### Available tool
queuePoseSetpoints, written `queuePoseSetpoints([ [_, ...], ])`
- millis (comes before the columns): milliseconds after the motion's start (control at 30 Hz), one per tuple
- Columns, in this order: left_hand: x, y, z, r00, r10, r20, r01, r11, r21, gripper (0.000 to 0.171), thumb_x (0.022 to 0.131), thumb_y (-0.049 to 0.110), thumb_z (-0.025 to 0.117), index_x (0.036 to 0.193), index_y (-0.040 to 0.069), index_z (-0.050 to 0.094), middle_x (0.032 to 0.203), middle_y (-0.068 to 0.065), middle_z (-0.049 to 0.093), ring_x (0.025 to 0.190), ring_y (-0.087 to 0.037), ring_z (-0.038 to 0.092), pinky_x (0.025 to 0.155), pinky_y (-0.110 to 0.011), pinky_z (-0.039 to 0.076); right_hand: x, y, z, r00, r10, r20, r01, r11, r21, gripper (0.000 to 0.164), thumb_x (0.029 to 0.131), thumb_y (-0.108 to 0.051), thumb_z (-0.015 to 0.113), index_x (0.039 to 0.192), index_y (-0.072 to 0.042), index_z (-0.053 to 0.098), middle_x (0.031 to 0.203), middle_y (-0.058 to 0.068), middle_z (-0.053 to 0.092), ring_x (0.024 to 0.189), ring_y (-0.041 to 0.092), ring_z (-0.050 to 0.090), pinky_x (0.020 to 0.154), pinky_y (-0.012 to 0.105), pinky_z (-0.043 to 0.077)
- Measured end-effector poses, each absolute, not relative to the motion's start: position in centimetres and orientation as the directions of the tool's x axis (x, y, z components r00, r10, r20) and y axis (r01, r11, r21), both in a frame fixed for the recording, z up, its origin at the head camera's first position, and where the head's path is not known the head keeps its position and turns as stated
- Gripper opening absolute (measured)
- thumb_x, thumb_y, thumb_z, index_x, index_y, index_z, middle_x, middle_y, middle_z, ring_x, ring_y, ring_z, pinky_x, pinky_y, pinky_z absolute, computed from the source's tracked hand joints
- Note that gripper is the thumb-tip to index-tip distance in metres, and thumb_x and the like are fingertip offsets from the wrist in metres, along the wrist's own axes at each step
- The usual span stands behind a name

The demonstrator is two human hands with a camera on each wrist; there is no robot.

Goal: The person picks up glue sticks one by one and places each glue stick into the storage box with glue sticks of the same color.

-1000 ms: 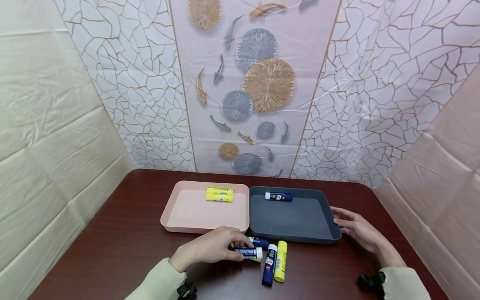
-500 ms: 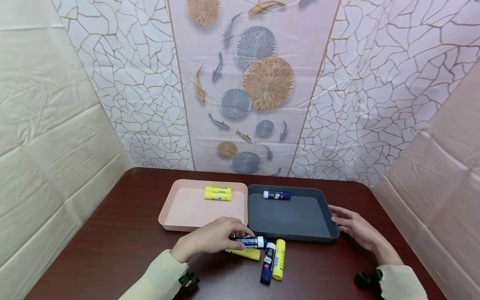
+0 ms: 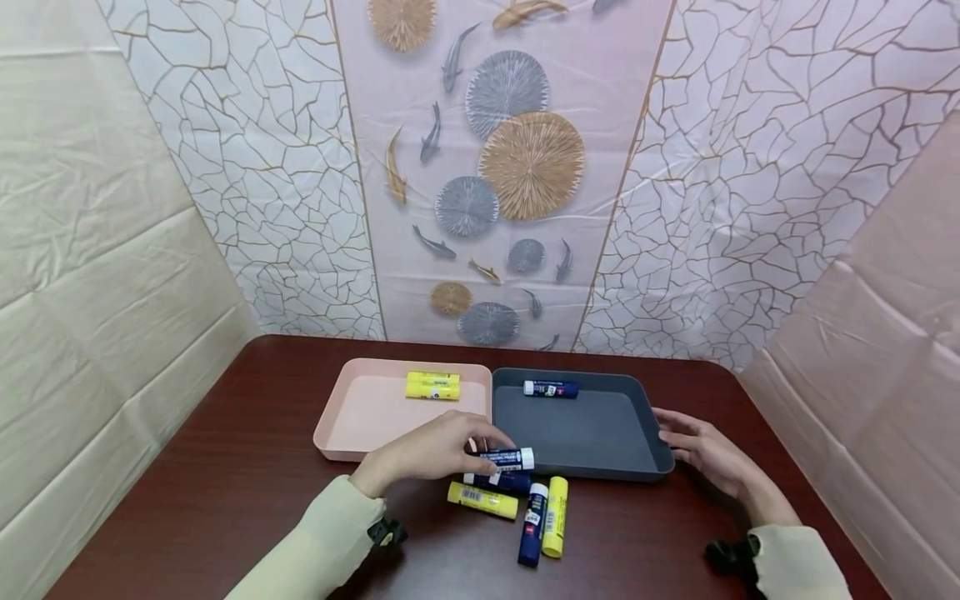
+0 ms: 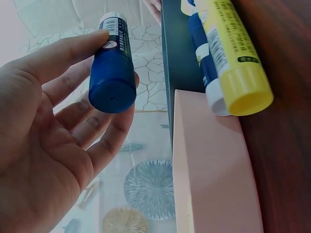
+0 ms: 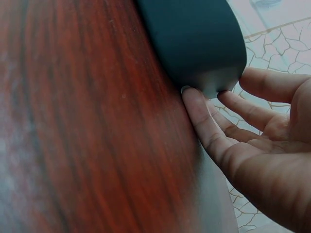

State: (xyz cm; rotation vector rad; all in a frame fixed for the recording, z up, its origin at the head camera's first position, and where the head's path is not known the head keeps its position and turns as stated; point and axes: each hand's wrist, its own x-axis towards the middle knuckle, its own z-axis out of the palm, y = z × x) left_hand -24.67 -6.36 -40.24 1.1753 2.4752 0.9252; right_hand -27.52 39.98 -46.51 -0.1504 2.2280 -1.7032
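Note:
My left hand (image 3: 442, 446) pinches a navy glue stick (image 4: 112, 73) with a white cap between thumb and fingers, raised just above the table at the front edges of the trays. Beneath it lies another navy glue stick (image 3: 504, 482), with a yellow glue stick (image 3: 483, 500) beside it. To their right, a second yellow stick (image 3: 555, 518) and a third navy one (image 3: 532, 527) lie side by side on the table. My right hand (image 3: 712, 454) touches the right end of the dark grey tray (image 3: 592, 450) with extended fingers, thumb low against its side in the right wrist view.
The pink tray (image 3: 367, 425) stands against the grey one's left side and holds yellow glue sticks (image 3: 432, 386). One navy glue stick (image 3: 551, 389) lies in the grey tray near its back. The brown table (image 3: 247, 500) is bordered by fabric walls (image 3: 285, 167).
My left hand has lifted the navy glue stick up and slightly away toward the trays, uncovering the yellow and navy sticks below. The right hand stays at the grey tray's end.

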Motion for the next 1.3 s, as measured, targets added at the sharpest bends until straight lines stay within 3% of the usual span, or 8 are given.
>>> queuePoseSetpoints([
  [133,-25.1,-6.3,-40.0,-0.646,0.762,0.051,0.604,0.468,0.645,0.032,0.1,0.021,0.073,0.132,0.02,0.072,0.12,0.007,0.069,0.104,-0.004,0.061,0.094,-0.03,0.053,-27.5,39.9,-46.5,-0.936,-0.301,-0.181,0.096,0.276,-0.956,0.069,0.109,-0.02,0.055,0.163,0.005,0.02,0.157,0.034,0.033,0.114,0.01,0.065,0.093,0.028,0.055],
  [367,-26.0,-6.0,-39.9,-0.647,0.757,0.086,0.593,0.43,0.681,0.032,0.102,0.023,0.069,0.134,0.022,0.07,0.118,0.009,0.067,0.09,-0.007,0.06,0.077,-0.025,0.051,-27.5,39.9,-46.5,-0.939,-0.271,-0.212,0.135,0.275,-0.952,0.069,0.109,-0.021,0.056,0.164,0.002,0.021,0.161,0.033,0.029,0.114,0.009,0.065,0.094,0.027,0.055],
  [600,-26.9,-5.1,-39.5,-0.658,0.744,0.113,0.596,0.424,0.682,0.033,0.102,0.023,0.069,0.135,0.021,0.07,0.119,0.009,0.068,0.103,-0.006,0.059,0.092,-0.028,0.05,-27.4,40.0,-46.5,-0.939,-0.276,-0.203,0.123,0.282,-0.952,0.069,0.109,-0.021,0.056,0.163,0.002,0.021,0.159,0.033,0.031,0.114,0.01,0.064,0.094,0.027,0.054],
  [833,-27.9,-3.9,-38.9,-0.676,0.73,0.099,0.59,0.456,0.666,0.036,0.101,0.021,0.072,0.137,0.02,0.07,0.124,0.005,0.066,0.095,-0.009,0.056,0.079,-0.026,0.048,-27.3,40.1,-46.6,-0.939,-0.281,-0.2,0.119,0.279,-0.953,0.07,0.108,-0.021,0.057,0.163,0.002,0.021,0.16,0.034,0.03,0.116,0.01,0.064,0.094,0.027,0.054],
  [1067,-29.1,-2.9,-38.2,-0.673,0.731,0.109,0.603,0.457,0.654,0.036,0.102,0.021,0.07,0.138,0.019,0.068,0.126,-0.001,0.067,0.099,-0.011,0.061,0.081,-0.026,0.052,-27.3,40.1,-46.6,-0.94,-0.285,-0.19,0.11,0.275,-0.955,0.069,0.108,-0.02,0.057,0.163,0.003,0.021,0.158,0.034,0.032,0.115,0.011,0.064,0.094,0.028,0.055],
  [1300,-30.1,-2.2,-37.9,-0.673,0.73,0.121,0.603,0.446,0.662,0.037,0.102,0.023,0.069,0.14,0.02,0.068,0.117,0.003,0.066,0.087,-0.01,0.056,0.073,-0.026,0.048,-27.4,40.0,-46.6,-0.94,-0.288,-0.185,0.107,0.267,-0.958,0.069,0.108,-0.019,0.057,0.163,0.003,0.021,0.157,0.033,0.033,0.115,0.01,0.065,0.094,0.029,0.055],
])
